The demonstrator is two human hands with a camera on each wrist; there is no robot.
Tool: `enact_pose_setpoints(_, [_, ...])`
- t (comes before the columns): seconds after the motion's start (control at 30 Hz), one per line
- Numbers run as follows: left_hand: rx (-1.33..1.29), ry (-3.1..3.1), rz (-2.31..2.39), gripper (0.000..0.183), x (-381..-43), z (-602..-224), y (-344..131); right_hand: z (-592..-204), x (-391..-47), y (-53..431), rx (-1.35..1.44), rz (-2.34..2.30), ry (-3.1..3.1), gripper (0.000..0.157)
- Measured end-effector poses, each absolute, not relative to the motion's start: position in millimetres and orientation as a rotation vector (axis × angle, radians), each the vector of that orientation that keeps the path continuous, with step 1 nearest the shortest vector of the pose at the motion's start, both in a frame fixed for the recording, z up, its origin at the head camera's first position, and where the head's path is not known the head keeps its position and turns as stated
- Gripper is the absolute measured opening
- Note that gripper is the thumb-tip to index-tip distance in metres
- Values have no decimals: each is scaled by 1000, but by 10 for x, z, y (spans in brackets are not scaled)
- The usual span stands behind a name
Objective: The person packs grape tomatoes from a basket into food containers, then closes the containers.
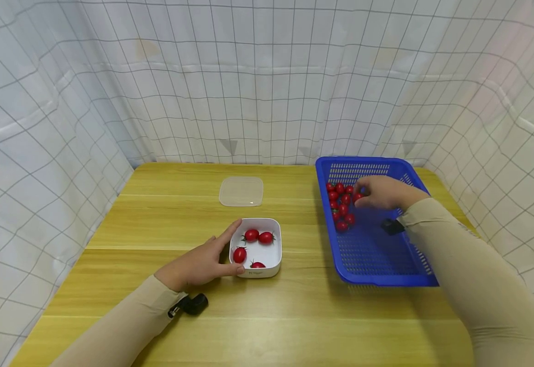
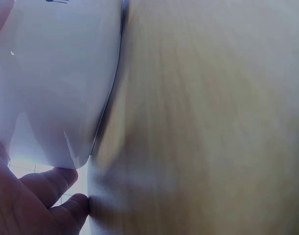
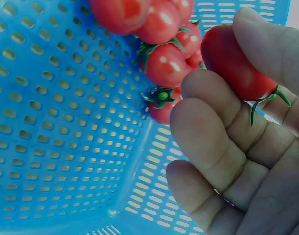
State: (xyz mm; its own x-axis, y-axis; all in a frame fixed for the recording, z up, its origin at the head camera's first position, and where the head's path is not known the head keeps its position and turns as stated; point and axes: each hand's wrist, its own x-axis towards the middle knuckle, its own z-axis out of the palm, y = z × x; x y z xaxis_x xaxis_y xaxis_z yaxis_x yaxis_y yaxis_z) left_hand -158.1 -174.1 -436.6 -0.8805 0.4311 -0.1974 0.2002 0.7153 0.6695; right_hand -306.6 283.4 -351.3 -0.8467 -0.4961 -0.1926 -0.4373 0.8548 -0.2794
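Over the blue basket (image 1: 377,280), my right hand (image 1: 382,191) pinches a cherry tomato (image 3: 240,63) between thumb and fingers; its green stem end points toward the palm. Several more cherry tomatoes (image 3: 161,63) lie along the basket's left side, beside the fingers. My left hand (image 1: 202,262) holds the white square container (image 1: 273,269) from its left side, thumb at the front wall and fingers toward the back. Inside the container are several cherry tomatoes (image 1: 267,238) with green stems. The left wrist view shows fingers (image 2: 49,185) against the container's wall.
A flat translucent lid (image 1: 241,191) lies on the wooden table (image 1: 276,326) behind the container. White grid-patterned curtains (image 1: 267,102) enclose the table at the back and both sides. The basket stands at the table's right, its raised rim around the right hand.
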Motion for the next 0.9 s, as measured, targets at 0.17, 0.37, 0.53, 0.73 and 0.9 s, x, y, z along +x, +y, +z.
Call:
enact_pose_setpoints(0.17, [501,2574,961,110,-1579,-4360,-1745,-3414,-3023,2814,-718,-392,2786,21])
enact_pose_setpoints(0.37, [517,2570,970,111,-1592,-4372,-1742,-3252,-2939,2760,-706,-515,2815,21])
enact_pose_setpoints(0.53, [520,2566,971,110,-1597,-4373,-1749,-3160,-2869,2677,-730,-593,2860,21])
enact_pose_setpoints(0.73, [505,2572,957,109,-1595,-4363,-1746,-3058,-2764,2484,-781,-675,2847,23])
enact_pose_setpoints(0.9, [493,2575,941,108,-1591,-4353,-1746,-3010,-2678,2249,-864,-703,2782,23])
